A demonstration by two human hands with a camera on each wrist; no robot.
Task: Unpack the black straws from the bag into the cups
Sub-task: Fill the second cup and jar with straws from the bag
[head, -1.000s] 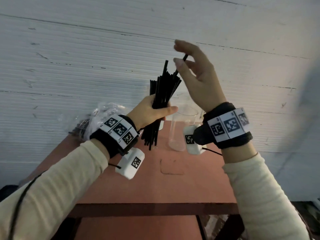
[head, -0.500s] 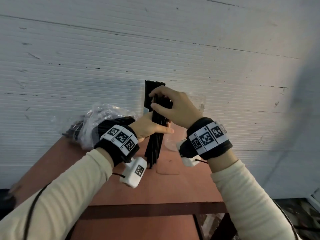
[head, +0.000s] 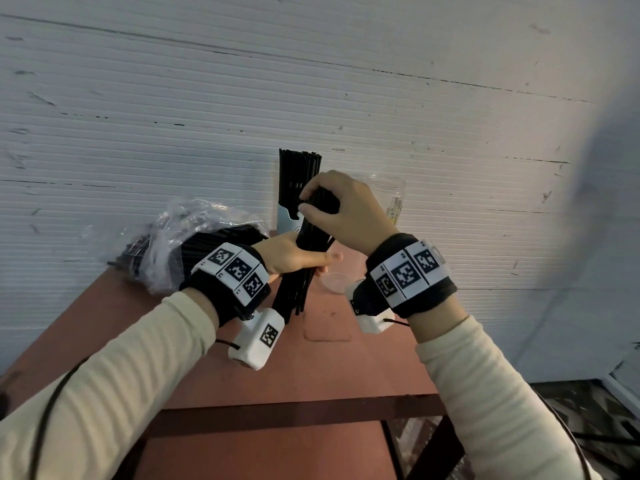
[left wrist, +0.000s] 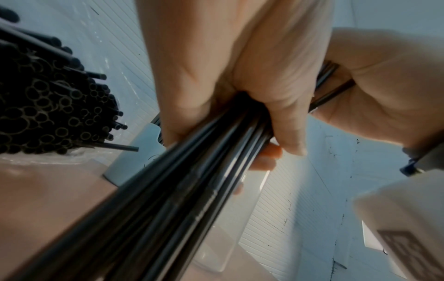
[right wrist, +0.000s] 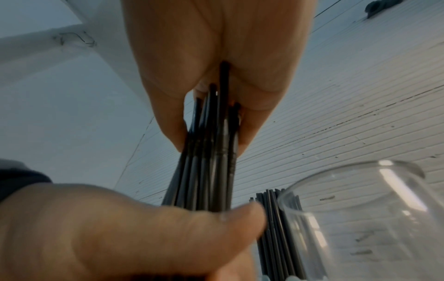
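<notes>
Red-brown table against white ribbed wall. Two cups: one full of straws, one clear; one bag, left of centre. Left hand and right hand both curl their fingers round one bundle.

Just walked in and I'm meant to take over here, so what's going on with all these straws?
A person is unpacking black straws into cups. The left hand grips a bundle of straws around its middle, above the table. The right hand grips the top of the same bundle. Behind it, one cup already holds upright straws, and a clear cup stands empty beside it. The bag, with more straws inside, lies to the left.
</notes>
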